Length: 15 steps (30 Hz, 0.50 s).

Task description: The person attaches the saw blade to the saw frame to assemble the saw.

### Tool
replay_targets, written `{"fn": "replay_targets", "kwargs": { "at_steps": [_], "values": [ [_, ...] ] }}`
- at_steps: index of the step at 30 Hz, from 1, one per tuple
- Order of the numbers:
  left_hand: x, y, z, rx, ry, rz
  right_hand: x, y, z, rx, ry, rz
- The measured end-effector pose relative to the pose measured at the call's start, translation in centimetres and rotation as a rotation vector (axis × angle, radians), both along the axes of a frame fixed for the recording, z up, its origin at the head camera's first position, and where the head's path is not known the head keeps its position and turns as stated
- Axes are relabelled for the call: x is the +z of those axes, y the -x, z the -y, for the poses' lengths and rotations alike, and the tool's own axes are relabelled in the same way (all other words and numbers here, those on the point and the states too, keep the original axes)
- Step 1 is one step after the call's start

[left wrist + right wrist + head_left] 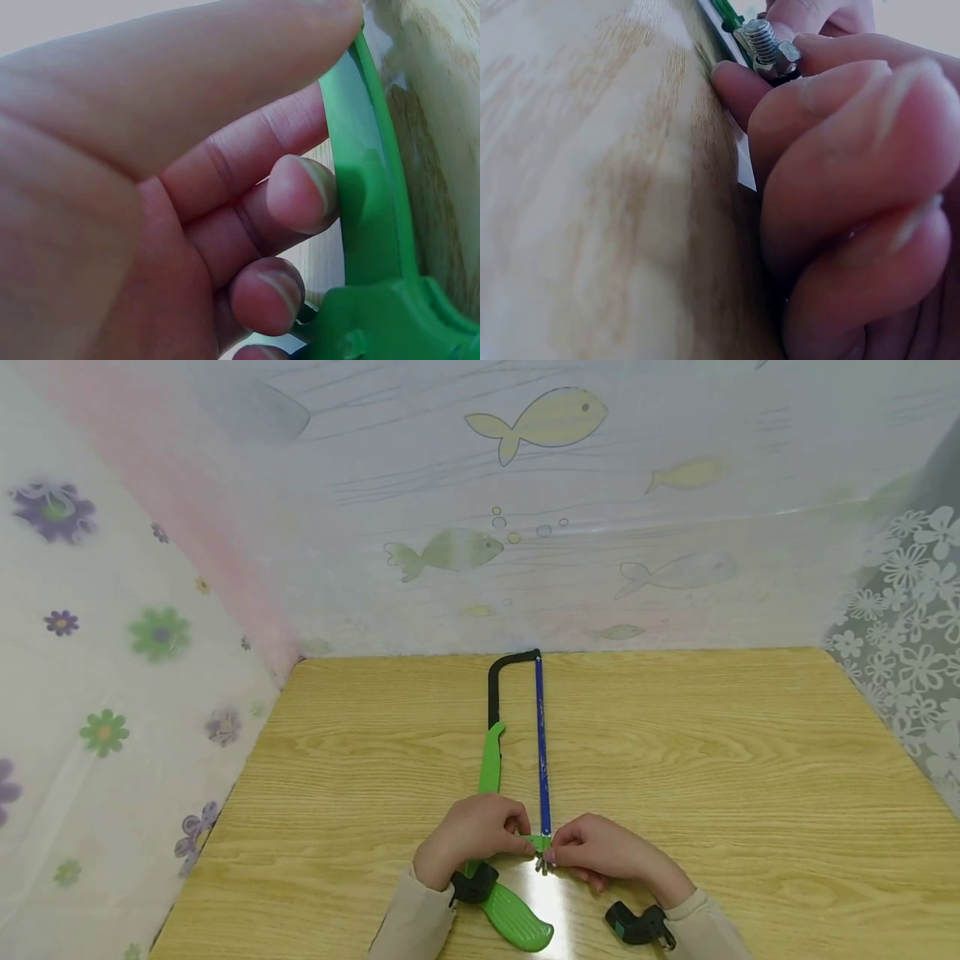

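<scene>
A hacksaw with a green handle [517, 920], a black front frame [492, 693] and a blue blade [542, 743] lies on the wooden table. My left hand [480, 827] pinches the green cross arm at the blade's near end; its thumb lies along green plastic [371, 180] in the left wrist view. From the other side, my right hand [611, 852] pinches the metal wing nut [542, 863] there. A threaded bolt end [760, 39] sticks out between its fingertips in the right wrist view. The far blade end sits at the frame's tip.
The table [712, 743] runs back to a curtain [570, 568] printed with fish. A flowered sheet [112, 693] hangs at the left, and a lacy flower-patterned cover is at the right. Black wrist cameras [636, 924] are worn on both wrists.
</scene>
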State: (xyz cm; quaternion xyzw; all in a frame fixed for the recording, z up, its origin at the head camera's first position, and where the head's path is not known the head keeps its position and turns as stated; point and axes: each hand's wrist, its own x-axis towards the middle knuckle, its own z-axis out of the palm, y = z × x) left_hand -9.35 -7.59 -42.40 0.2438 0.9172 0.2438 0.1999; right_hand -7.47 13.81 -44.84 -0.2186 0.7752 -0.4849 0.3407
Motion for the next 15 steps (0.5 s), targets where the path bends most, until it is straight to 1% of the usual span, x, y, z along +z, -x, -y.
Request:
{"fn": "replay_targets", "kwargs": {
  "at_steps": [8,15],
  "values": [
    [0.04,0.02,0.06,0.0,-0.005,0.003,-0.05,0.05,-0.03,-0.006,-0.008,-0.009],
    [0.12,-0.01,0.0,-0.004,-0.007,-0.011,0.06,0.04,-0.02,-0.021,-0.015,-0.012]
  ]
}}
